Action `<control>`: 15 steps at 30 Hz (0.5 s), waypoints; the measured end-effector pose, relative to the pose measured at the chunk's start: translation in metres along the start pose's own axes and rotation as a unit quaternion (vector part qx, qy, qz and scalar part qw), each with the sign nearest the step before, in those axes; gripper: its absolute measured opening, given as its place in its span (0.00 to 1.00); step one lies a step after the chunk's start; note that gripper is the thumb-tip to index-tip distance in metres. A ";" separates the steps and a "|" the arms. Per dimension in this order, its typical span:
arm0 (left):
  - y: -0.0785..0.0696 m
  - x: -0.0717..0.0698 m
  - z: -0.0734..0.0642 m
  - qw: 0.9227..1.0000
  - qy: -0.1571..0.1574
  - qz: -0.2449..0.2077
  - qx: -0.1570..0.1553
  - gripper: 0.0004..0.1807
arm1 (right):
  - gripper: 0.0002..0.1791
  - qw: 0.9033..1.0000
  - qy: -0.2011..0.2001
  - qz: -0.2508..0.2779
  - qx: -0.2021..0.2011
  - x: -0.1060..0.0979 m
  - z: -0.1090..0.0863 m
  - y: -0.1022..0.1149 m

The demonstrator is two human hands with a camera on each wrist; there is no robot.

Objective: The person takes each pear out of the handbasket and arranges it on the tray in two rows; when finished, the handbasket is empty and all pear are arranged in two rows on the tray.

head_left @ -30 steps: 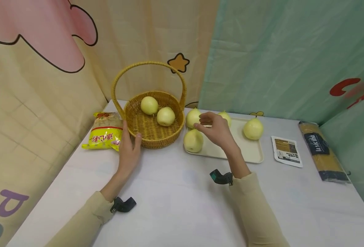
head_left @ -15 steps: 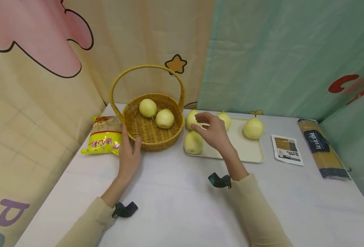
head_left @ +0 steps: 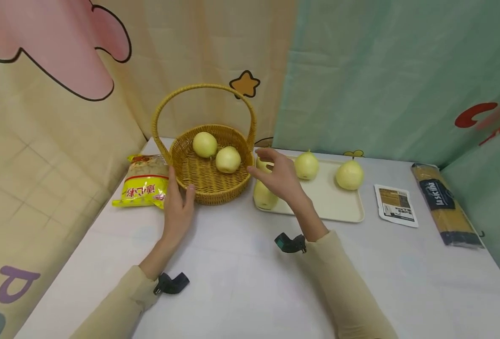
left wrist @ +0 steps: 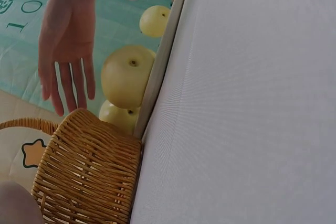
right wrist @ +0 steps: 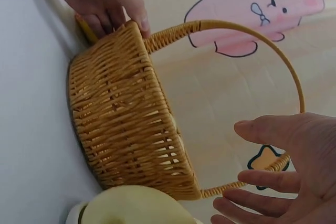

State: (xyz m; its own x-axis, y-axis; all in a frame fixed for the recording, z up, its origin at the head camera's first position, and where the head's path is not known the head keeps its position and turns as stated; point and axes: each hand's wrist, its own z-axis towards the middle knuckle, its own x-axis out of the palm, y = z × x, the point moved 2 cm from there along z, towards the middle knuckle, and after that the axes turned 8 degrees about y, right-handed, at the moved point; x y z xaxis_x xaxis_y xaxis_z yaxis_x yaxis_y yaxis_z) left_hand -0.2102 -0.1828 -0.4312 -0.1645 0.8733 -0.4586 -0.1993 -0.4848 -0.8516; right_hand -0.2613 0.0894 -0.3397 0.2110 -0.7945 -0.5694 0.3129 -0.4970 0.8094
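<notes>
On the white-covered table [head_left: 233, 292], the round, honey-brown woven basket [head_left: 218, 197] stands upright; read the clock from its middle in the head view, 12 pointing away from the person. Inside lie two round, pale yellow-green pears, one [head_left: 205, 144] near 11, one [head_left: 228, 159] near 2. The left hand [head_left: 177, 212] rests against the outer wall between 7 and 8, thumb and fingers spread; light, even pressure should steady it, as a hard push might slide it. At 3, the right hand [head_left: 277, 176] is empty, fingers parted and gently bent, just beside the rim; whether it touches I cannot tell. Beneath and beyond, the shallow, cream rectangular tray [head_left: 330, 202] bears four similar pears [head_left: 306, 165]; cup any one broadly, since they could roll.
</notes>
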 end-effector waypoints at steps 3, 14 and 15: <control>-0.002 0.001 0.001 1.000 0.003 0.000 0.001 0.42 | 0.33 1.000 0.005 -0.009 -0.005 0.009 0.009 0.003; -0.001 0.002 0.001 1.000 0.002 0.012 -0.014 0.42 | 0.36 0.999 0.014 -0.028 -0.002 0.028 0.029 0.020; -0.001 0.002 0.001 1.000 0.002 0.012 -0.012 0.42 | 0.36 0.999 0.013 -0.030 -0.002 0.029 0.030 0.021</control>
State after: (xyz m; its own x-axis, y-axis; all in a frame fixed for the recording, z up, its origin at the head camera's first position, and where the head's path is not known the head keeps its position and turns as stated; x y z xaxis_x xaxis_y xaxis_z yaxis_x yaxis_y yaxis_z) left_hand -0.2115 -0.1810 -0.4309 -0.1659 0.8619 -0.4792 -0.1716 -0.5038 -0.8466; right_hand -0.2768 0.0456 -0.3344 0.2154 -0.7547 -0.6198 0.3300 -0.5411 0.7735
